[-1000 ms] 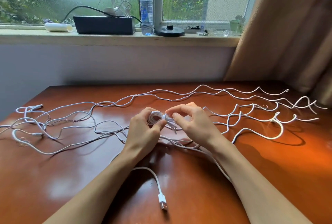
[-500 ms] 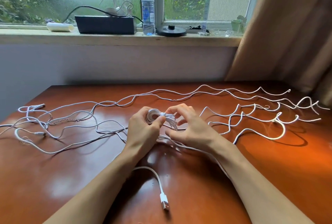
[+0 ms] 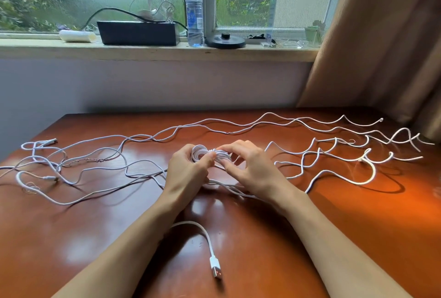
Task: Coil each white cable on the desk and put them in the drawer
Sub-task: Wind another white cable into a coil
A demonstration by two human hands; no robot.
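Head camera: my left hand (image 3: 188, 171) covers the near side of the coil (image 3: 202, 153), so I cannot count its loops or see where its free end leaves. My curled fingers on that side are hidden behind my own knuckles; only the thumb shows, pressed against the bundle's middle. My right hand (image 3: 253, 168) pinches the coil's other end between forefinger above and thumb below, the remaining fingers loosely bent. Both hands hold it just above the desk (image 3: 71, 238).

The coil's long axis runs across me, from one hand to the other, with its rounded loop end standing up beyond my left thumb.

Below my grip, between my forearms, a USB plug (image 3: 215, 271) lies flat with its metal tip pointing towards me; its lead curves back under my left wrist and is lost there. Out past my left hand a loose tangle (image 3: 95, 152) sprawls and is cut off at the picture's edge. Past my right hand a wavy cable (image 3: 334, 152) stretches away sideways, one strand vanishing under my right wrist.
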